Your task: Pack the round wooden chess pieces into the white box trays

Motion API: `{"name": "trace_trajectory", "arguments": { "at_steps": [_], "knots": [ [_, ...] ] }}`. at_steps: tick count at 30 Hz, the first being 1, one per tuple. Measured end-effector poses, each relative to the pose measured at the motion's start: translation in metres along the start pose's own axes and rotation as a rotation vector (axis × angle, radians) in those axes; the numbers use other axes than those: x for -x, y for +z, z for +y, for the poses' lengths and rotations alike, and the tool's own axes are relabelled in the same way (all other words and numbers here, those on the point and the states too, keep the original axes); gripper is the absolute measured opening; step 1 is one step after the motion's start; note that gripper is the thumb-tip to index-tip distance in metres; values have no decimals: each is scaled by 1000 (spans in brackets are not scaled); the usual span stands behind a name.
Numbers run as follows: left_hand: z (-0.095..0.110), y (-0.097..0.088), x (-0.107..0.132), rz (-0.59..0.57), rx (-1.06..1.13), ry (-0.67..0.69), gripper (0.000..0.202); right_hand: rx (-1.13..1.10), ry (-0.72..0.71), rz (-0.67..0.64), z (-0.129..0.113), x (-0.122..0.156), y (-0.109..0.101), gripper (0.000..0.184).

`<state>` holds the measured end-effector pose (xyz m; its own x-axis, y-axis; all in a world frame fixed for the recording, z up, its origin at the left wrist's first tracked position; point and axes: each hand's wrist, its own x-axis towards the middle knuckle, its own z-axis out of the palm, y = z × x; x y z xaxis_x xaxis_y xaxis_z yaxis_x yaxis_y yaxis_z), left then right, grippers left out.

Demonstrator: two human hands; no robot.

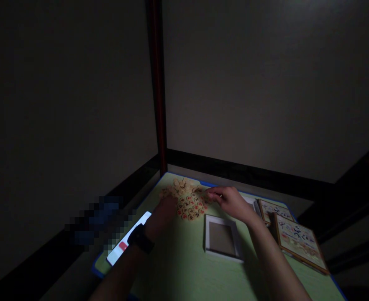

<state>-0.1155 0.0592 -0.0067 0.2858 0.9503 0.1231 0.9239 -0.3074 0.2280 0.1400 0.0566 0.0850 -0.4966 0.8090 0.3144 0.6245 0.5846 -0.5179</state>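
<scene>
Head view: the xiangqi pieces, round and pale, lie in a cluster on the far part of the green, blue-edged tabletop, between the two hands. The near portion sits in a close-packed flat layer, red and black characters facing up; the far portion is heaped loosely.

The left hand rests at or just over the left edge of the cluster. Its fingers are dark and blurred; whether they are spread or pinching cannot be told. A dark watch is on that wrist. The right hand is at the right edge, thumb and forefinger drawn close together with their tips beside the pieces; whether a piece is pinched cannot be told.

A shallow open box, white-rimmed with a brown interior, lies near the cluster, toward the wearer. Right of the right forearm lie a nearer printed box and a farther printed box. A lit screen device lies at left, partly behind the left wrist.
</scene>
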Motion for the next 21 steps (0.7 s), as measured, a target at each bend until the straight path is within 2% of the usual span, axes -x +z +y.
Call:
{"name": "trace_trajectory", "arguments": {
  "at_steps": [7,11,16,21],
  "knots": [
    [-1,-28,-11,-116,171,11,18,23,11,22,6,2,-3,25],
    [-3,-30,-12,-138,152,-45,17,29,28,12,10,2,-2,25],
    [-1,-28,-13,-152,97,-40,13,-7,67,-47,13,1,1,26],
    [1,-26,-7,-108,90,-47,21,-9,81,-85,16,-1,4,27]
  ]
}}
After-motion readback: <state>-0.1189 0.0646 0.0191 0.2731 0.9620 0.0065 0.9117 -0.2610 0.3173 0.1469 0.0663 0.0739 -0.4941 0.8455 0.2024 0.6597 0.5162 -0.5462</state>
